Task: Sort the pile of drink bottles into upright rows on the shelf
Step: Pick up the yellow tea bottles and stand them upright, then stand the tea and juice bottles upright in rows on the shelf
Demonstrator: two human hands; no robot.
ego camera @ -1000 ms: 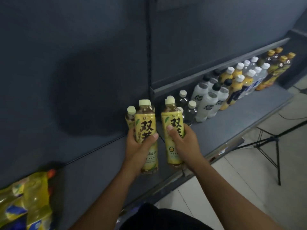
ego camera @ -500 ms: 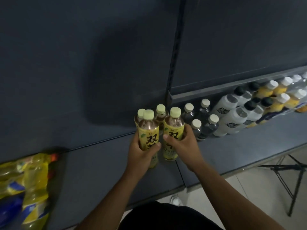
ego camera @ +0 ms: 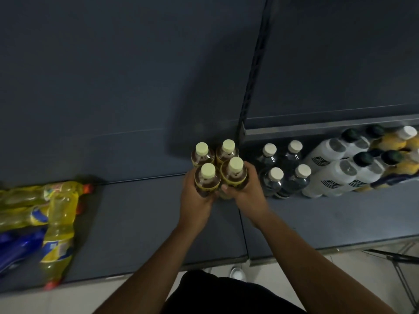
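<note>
Each hand's fingers wrap one upright tea bottle.

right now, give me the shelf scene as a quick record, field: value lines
left hand: left hand wrapped around front-left tea bottle
right hand: right hand wrapped around front-right tea bottle
back pair: two matching tea bottles upright directly behind the held ones
block to the right: four clear white-capped bottles, upright, two by two
further right: white dark-capped bottles, then yellow bottles
unsorted pile: yellow and blue bottles lying on their sides at far left
surface: dark shelf
</note>
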